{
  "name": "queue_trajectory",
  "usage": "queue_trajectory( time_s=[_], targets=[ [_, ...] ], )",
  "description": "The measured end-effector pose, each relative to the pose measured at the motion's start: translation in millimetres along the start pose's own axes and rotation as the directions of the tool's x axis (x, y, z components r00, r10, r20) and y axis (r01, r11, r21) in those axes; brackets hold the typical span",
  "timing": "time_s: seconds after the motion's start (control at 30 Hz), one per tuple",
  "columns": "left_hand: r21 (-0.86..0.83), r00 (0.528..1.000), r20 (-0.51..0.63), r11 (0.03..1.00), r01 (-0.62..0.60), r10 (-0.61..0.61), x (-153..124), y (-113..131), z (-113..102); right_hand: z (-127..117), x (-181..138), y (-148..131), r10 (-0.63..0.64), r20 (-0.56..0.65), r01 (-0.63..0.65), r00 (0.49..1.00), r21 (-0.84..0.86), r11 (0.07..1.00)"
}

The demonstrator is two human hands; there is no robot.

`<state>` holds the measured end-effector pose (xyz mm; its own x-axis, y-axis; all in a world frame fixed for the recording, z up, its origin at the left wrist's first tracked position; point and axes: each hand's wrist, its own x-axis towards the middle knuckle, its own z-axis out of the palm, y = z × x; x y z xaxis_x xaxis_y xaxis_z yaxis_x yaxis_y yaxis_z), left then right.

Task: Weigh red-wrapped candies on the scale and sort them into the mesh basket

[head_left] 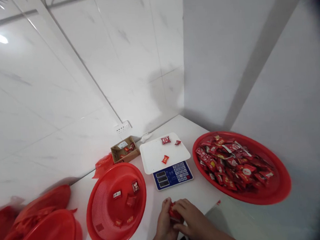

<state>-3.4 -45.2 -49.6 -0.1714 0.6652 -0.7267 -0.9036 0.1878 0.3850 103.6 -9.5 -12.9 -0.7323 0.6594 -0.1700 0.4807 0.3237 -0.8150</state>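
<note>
My left hand and my right hand meet at the front of the white table, closed around a small red-wrapped candy. My fingers partly cover the wrapper, so its print is hidden. Just beyond them stands a digital weighing scale with a white pan. On the pan lie a larger red candy packet, a small red candy and an orange-red candy. To the right, a wide red basin holds a heap of red candy packets.
Left of the scale is a red perforated basket with several candies inside. A small cardboard box with candies sits behind it. At far left are another red basin and red plastic bags. Walls and a socket bound the table.
</note>
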Motion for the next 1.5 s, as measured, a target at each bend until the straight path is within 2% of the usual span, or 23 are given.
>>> queue_trajectory(
  time_s=[0.1, 0.17, 0.3, 0.37, 0.43, 0.53, 0.6, 0.7, 0.8, 0.87, 0.93, 1.03, 1.13, 1.23, 1.3, 1.5],
  targets=[
    [0.027, 0.998, 0.037, 0.998, 0.054, -0.055, -2.0, 2.0, 0.5, 6.9, 5.7, -0.7, 0.024, -0.049, -0.026, 0.999, -0.053, 0.998],
    [0.044, 0.994, 0.035, 0.993, 0.107, -0.108, -3.7, 7.5, -1.2, 9.7, 8.9, -3.0, 0.054, -0.065, -0.056, 0.996, -0.028, 0.998],
    [0.026, 0.984, 0.071, 0.986, 0.165, -0.166, -4.9, 22.6, -10.6, 11.1, 10.2, -17.3, 0.122, -0.081, -0.112, 0.989, 0.113, 0.987],
    [0.005, 0.973, 0.081, 0.976, 0.216, -0.215, -3.6, 29.2, -18.2, 11.6, 11.4, -23.4, 0.165, -0.077, -0.142, 0.983, 0.246, 0.959],
    [0.001, 0.963, 0.055, 0.965, 0.262, -0.262, -2.2, 35.0, -26.4, 12.5, 15.3, -23.2, 0.224, -0.047, -0.182, 0.974, 0.431, 0.884],
    [0.049, 0.957, 0.010, 0.956, 0.289, -0.290, -2.9, 43.7, -38.1, 13.7, 26.5, -9.4, 0.351, -0.020, -0.240, 0.936, 0.694, 0.679],
    [0.088, 0.954, 0.028, 0.952, 0.294, -0.298, -4.9, 50.1, -45.0, 13.1, 36.8, 5.3, 0.464, -0.020, -0.256, 0.886, 0.812, 0.524],
    [0.136, 0.940, 0.119, 0.943, 0.304, -0.320, -7.0, 59.5, -54.8, 9.3, 53.6, 25.1, 0.614, -0.017, -0.241, 0.789, 0.911, 0.335],
    [0.153, 0.935, 0.161, 0.944, 0.294, -0.317, -7.4, 68.0, -63.4, 4.8, 67.3, 33.9, 0.700, -0.027, -0.201, 0.713, 0.949, 0.241],
    [0.151, 0.940, 0.146, 0.946, 0.286, -0.308, -8.8, 73.9, -67.4, 3.5, 72.4, 33.1, 0.720, -0.019, -0.186, 0.694, 0.961, 0.204],
    [0.142, 0.945, 0.137, 0.950, 0.279, -0.298, -12.0, 81.0, -69.3, 4.6, 73.9, 28.6, 0.718, 0.007, -0.190, 0.697, 0.966, 0.175],
    [0.103, 0.947, 0.181, 0.963, 0.249, -0.264, -16.8, 94.1, -67.5, 10.0, 71.3, 17.5, 0.679, 0.042, -0.191, 0.733, 0.971, 0.146],
    [0.062, 0.928, 0.278, 0.969, 0.239, -0.247, -16.0, 106.7, -62.2, 16.5, 66.0, 3.9, 0.602, 0.062, -0.197, 0.796, 0.967, 0.161],
    [0.048, 0.907, 0.346, 0.970, 0.238, -0.240, -10.4, 113.5, -56.2, 19.6, 59.9, -9.3, 0.505, 0.064, -0.225, 0.861, 0.938, 0.265],
    [0.038, 0.911, 0.354, 0.976, 0.213, -0.213, -6.5, 113.5, -51.9, 18.5, 56.1, -15.9, 0.452, 0.074, -0.246, 0.889, 0.909, 0.335],
    [0.035, 0.930, 0.315, 0.982, 0.186, -0.188, 2.6, 95.6, -34.0, 3.6, 47.8, -17.8, 0.354, 0.093, -0.272, 0.931, 0.823, 0.499]
  ],
)
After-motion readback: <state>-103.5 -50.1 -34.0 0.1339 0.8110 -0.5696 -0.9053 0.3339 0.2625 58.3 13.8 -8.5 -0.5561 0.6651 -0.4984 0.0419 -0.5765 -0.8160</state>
